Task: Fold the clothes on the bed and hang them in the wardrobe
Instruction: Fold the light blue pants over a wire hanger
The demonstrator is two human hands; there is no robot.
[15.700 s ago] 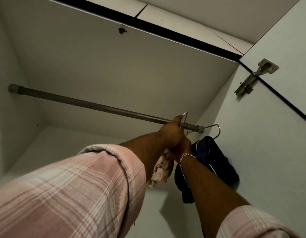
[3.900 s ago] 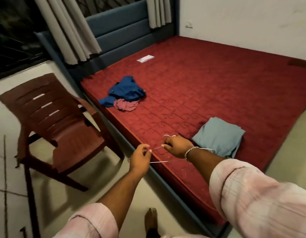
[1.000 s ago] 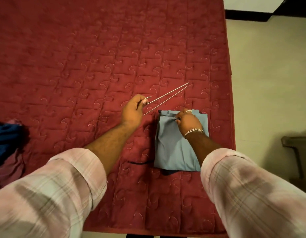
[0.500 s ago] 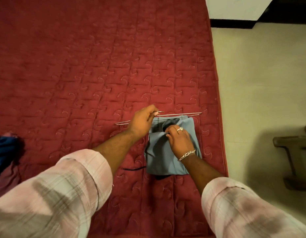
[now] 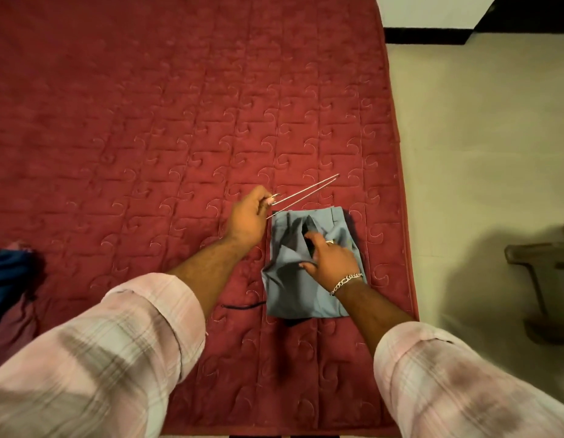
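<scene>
Nearest, right hand (image 5: pixel 329 259) spread over the folded grey-blue garment (image 5: pixel 309 270) near the mattress (image 5: pixel 147 121) edge, fingers (image 5: pixel 309 237) dug into a fold and lifting a layer. Risk here: tidy fold tugged loose, or the whole bundle slid toward the edge and off onto the floor (image 5: pixel 479 153). Just beyond, left hand (image 5: pixel 247 214) pinched on a thin wire hanger (image 5: pixel 306 192), tip angled away above the cloth. Likely trouble: wire snagging a layer, or slipping from so light a pinch. Far left, more clothes (image 5: pixel 8 279) unfolded.

home bedroom: red quilted mattress (image 5: pixel 179 121)
</scene>
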